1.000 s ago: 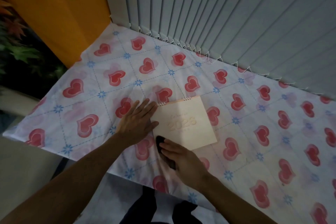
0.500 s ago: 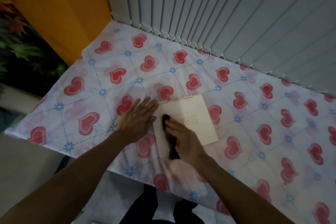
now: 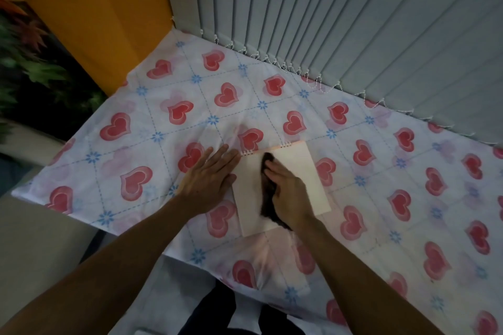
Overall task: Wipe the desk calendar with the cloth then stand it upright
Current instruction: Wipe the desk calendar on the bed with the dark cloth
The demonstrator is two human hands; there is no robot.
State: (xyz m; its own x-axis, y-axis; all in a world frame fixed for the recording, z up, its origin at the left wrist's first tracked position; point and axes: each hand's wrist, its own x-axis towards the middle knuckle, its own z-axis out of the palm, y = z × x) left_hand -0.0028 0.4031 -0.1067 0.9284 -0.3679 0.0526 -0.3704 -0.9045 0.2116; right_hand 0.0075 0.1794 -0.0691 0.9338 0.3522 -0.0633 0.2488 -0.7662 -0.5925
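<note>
Right hand (image 3: pixel 288 187) presses cloth (image 3: pixel 268 190) on flat calendar (image 3: pixel 302 171); left hand (image 3: pixel 206 174) spread flat.

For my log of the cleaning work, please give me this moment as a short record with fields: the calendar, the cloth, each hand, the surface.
calendar: desk calendar, lying flat, spiral binding at the far edge
cloth: dark cloth, on the calendar cover, under the right hand
right hand: right hand, pressing the cloth on the cover
left hand: left hand, flat, open, at the calendar's left edge
surface: heart-print tablecloth
task state: wiping; calendar not yet upright
</note>
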